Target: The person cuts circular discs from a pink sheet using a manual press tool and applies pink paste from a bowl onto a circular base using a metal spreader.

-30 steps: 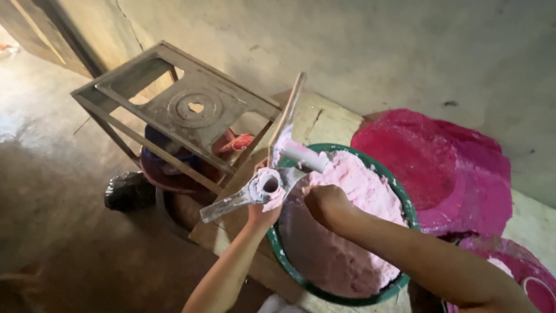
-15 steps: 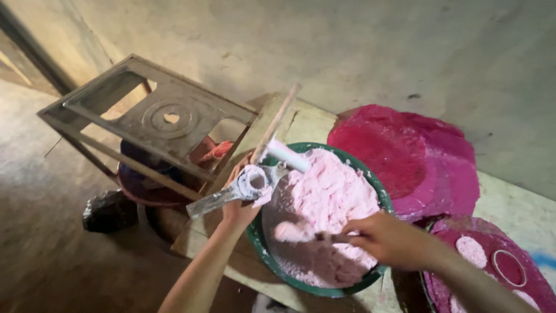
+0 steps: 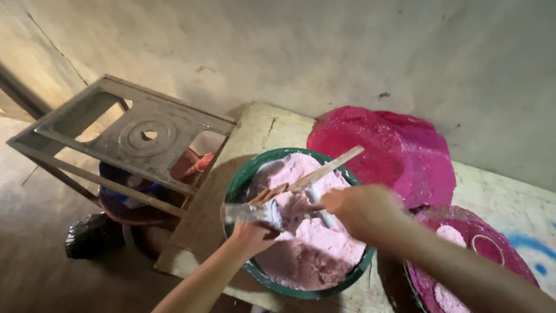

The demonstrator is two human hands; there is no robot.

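Note:
A green basin (image 3: 234, 188) full of pale pink dough (image 3: 315, 255) stands on a low wooden board (image 3: 255, 130). My left hand (image 3: 250, 235) grips a grey metal press tool (image 3: 249, 212) over the basin's left side. My right hand (image 3: 356, 210) is blurred above the dough, its fingers closed by the tool's white end; a wooden stick (image 3: 324, 169) slants across the basin just above it. I cannot tell which of these it holds.
A stack of bright pink round sheets (image 3: 394, 150) lies behind the basin. A pink round tray (image 3: 480, 243) with dough bits sits at right. A grey metal stand (image 3: 133, 136) tilts at left over a dark tub (image 3: 124, 200). A concrete wall rises behind.
My left hand brought the press tool down from beside the rim to over the dough. My right hand came up from the basin's front to the tool. The stick now lies across the basin.

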